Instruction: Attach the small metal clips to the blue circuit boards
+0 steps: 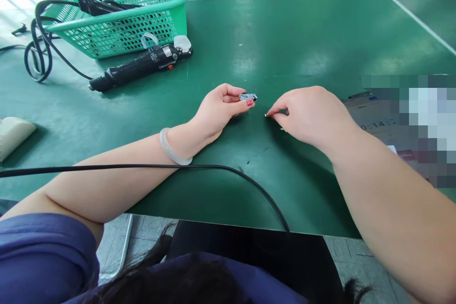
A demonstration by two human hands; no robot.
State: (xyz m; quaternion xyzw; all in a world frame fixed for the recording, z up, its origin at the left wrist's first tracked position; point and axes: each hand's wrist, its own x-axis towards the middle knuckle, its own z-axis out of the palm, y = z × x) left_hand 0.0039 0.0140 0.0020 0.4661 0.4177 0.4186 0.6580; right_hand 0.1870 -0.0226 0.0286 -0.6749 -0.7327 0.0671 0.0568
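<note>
Between the thumb and fingers of my left hand (pixel 223 107) is a small silvery part with a dark end (pixel 248 97), too small to name. My right hand (pixel 309 113) is just to the right, thumb and forefinger pinched on a tiny pale piece (pixel 266 115) close above the table. A gap separates the two hands. Another small whitish bit (pixel 284 129) shows beneath my right hand, partly covered by it.
The green table (pixel 228 194) has a black cable (pixel 221 167) across its front. At the back left stands a green basket (pixel 174 9) with cords, and a black electric screwdriver (pixel 142 66) lies before it. A cream block (pixel 14 137) is at far left, a brownish sheet (pixel 374 116) at right.
</note>
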